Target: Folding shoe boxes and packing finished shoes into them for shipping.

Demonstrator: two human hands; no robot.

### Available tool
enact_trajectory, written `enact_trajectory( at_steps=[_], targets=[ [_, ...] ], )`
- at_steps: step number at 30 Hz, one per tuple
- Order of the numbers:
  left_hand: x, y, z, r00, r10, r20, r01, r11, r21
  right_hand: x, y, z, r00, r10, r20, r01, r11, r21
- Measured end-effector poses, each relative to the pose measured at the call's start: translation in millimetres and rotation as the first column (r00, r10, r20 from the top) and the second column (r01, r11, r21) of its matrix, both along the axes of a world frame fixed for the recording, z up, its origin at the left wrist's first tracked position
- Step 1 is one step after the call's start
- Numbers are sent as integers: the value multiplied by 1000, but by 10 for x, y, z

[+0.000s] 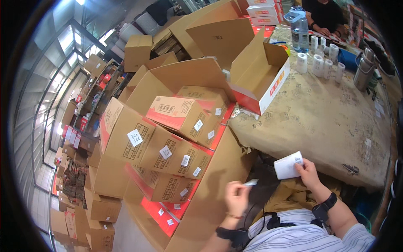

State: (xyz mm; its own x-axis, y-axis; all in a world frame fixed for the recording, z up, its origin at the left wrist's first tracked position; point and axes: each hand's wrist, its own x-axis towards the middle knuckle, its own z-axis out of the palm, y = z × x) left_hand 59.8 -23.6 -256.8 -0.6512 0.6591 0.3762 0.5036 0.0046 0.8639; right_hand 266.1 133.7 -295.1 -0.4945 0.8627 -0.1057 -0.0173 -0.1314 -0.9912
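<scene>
My right hand grips a roll of white labels near the lap, thumb pressed on its printed end. Between the fingertips of my left hand is a small white label, held just right of a big open carton. Inside that carton stand several brown-and-red boxes, stacked and tilted in view, most bearing a small white label on the side facing me. Flat red boxes lie beneath them, also with labels on.
A paper-covered table at right holds several white label rolls, a water jug and a steel flask. An open white-and-red box sits at its left edge. Across the table is another person. Cartons are piled at left.
</scene>
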Motion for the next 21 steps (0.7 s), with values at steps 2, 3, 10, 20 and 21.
enact_trajectory(
  at_steps=[2, 3, 10, 20, 21],
  targets=[
    [-508, -430, -311, 902, 369, 223, -380, 925, 5, 30, 16, -41, 999, -36, -31, 34, 998, -47],
    [-646, -518, -199, 811, 487, 325, -540, 837, 94, 55, 26, -84, 999, -33, -27, 32, 998, -52],
    [-1219, -1067, 111, 684, 334, 649, -589, 777, 221, 12, -18, -171, 997, 49, -53, -58, 981, -183],
    [-1455, -964, 30, 797, 481, 365, -553, 825, 120, 36, -15, -29, 995, 35, -93, -54, 976, -213],
    [-1577, -1023, -39, 771, 475, 424, -567, 815, 119, 40, -21, -28, 995, 41, -95, -61, 976, -209]
  ],
)
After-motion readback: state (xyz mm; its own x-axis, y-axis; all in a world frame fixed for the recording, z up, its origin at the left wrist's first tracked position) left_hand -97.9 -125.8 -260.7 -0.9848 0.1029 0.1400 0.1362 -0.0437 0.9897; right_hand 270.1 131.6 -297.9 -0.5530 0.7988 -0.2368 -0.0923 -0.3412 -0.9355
